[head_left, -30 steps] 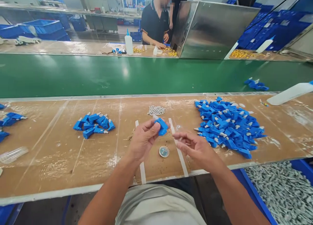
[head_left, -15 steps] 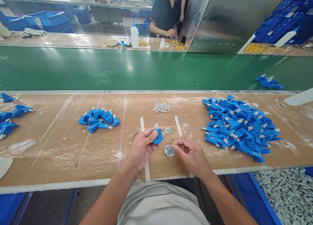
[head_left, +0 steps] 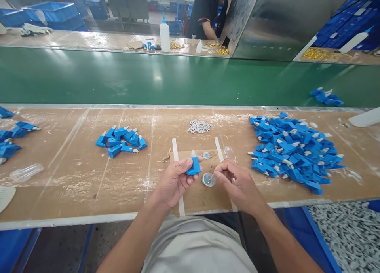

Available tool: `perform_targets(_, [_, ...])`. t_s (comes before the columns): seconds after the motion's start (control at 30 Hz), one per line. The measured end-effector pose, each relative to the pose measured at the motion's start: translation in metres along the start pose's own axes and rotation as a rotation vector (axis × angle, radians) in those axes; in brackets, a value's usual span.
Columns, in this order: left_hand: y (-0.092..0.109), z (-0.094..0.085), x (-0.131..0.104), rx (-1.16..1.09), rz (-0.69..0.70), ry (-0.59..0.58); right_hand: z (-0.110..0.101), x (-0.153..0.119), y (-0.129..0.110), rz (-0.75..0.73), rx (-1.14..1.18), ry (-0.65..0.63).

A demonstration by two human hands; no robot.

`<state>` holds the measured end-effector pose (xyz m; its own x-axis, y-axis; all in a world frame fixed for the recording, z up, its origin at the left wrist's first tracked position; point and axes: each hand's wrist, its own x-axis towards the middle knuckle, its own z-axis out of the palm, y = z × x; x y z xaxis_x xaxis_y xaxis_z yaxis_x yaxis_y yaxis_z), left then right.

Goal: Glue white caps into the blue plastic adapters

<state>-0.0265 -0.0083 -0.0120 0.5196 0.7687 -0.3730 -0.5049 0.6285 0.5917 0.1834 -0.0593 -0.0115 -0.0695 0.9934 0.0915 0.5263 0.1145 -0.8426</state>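
Observation:
My left hand [head_left: 179, 178] is closed around a blue plastic part [head_left: 193, 167] with a white tip pointing up and away from me. To its right, my right hand [head_left: 237, 182] pinches a thin stick [head_left: 210, 179], whose far end reaches into a small round clear dish [head_left: 204, 182] on the table. A bluish substance lies in that dish. Just beyond sits a second small round clear piece [head_left: 206, 155], perhaps a lid. A little heap of small grey pieces [head_left: 198, 126] lies farther back.
A large pile of blue parts [head_left: 293, 150] is on the right, a smaller group [head_left: 120, 140] on the left. A green belt [head_left: 148, 77] runs behind the table. Below right stands a blue bin [head_left: 319, 241] of grey pieces. Another person [head_left: 204, 16] is across the belt.
The stick's end has moved from near the blue part into the dish, my right hand shifting slightly right. The blue part stays in my left hand. The other person has shifted.

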Motion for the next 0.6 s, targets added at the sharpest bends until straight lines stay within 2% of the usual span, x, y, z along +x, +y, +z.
perform_targets(0.13, [-0.005,0.007,-0.002,-0.015,-0.060,-0.026,-0.010,0.005,-0.005,0.059,0.210,0.156])
perform_targets(0.27, [-0.008,0.015,-0.005,-0.013,-0.090,-0.047,-0.014,0.006,-0.025,-0.010,0.321,0.296])
perform_targets(0.43, [-0.011,0.021,-0.007,-0.011,-0.109,-0.069,-0.006,0.007,-0.045,-0.223,0.256,0.354])
perform_targets(0.6, [-0.012,0.022,-0.008,-0.004,-0.096,-0.079,-0.001,0.009,-0.046,-0.360,0.125,0.343])
